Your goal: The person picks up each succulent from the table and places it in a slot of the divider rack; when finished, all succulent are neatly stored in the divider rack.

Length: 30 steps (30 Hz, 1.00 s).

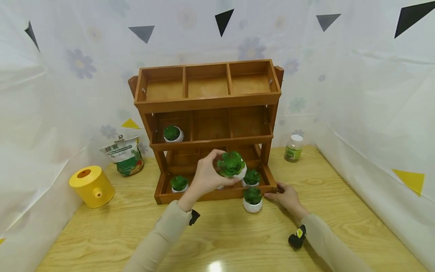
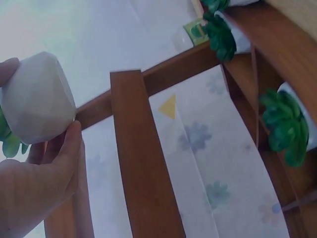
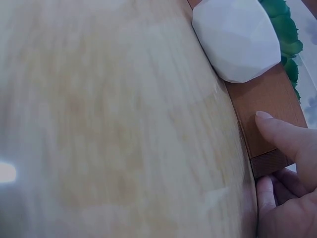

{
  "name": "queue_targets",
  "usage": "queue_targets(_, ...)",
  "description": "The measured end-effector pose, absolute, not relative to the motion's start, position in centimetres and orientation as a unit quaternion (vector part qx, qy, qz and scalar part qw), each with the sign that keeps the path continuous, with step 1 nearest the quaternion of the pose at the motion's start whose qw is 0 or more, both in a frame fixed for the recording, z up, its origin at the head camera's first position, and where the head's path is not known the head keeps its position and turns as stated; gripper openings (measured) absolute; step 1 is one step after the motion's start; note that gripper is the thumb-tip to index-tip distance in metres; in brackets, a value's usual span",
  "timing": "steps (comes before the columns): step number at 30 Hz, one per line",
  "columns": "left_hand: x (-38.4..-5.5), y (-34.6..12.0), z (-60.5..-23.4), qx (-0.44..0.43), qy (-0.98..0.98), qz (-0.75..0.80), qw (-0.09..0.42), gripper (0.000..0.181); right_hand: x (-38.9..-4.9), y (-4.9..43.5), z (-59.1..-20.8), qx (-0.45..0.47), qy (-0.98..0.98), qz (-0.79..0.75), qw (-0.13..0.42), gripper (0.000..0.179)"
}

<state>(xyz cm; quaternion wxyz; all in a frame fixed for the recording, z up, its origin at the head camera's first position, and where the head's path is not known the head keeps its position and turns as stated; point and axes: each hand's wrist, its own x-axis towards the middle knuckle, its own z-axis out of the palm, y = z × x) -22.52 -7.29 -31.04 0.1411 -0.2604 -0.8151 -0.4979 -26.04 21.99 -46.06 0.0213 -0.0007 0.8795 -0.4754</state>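
My left hand (image 1: 208, 172) grips a small potted succulent (image 1: 232, 164) in front of the lower part of a three-tier wooden shelf (image 1: 208, 102). In the left wrist view, fingers and thumb hold its white faceted pot (image 2: 39, 99) by the sides. My right hand (image 1: 288, 198) holds the shelf's front right bottom corner, its thumb on the front board (image 3: 265, 106) in the right wrist view. Just left of it, another potted succulent (image 1: 252, 204) stands on the table against that board. The bottom tier holds succulents at right (image 1: 251, 178) and left (image 1: 179, 183); my left hand partly hides a pot between them.
A potted succulent (image 1: 173, 133) sits in the middle tier's left compartment. On the table (image 1: 217, 234), a yellow watering can (image 1: 93, 187) and a clipped bag (image 1: 125, 155) stand at left. A white-capped jar (image 1: 293, 148) stands at back right. White sheeting (image 1: 374, 105) encloses the back and sides.
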Motion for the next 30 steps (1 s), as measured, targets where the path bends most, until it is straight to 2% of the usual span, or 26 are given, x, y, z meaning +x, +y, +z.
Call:
queue_targets(7,-24.2,-8.5,-29.6,-0.226,-0.796,-0.508,0.24,0.059,-26.2,21.9,-46.3,-0.001,0.874,-0.486,0.02,0.076)
queue_targets(12,-25.1,-9.1,-29.3,-0.218,-0.788,-0.5,0.285,0.058,-26.4,21.9,-46.3,-0.008,0.874,-0.486,0.013,0.074)
queue_targets(30,-28.4,-9.7,-29.7,-0.158,-0.754,-0.533,0.351,0.055,-26.3,22.1,-46.4,-0.009,0.877,-0.48,0.006,0.072)
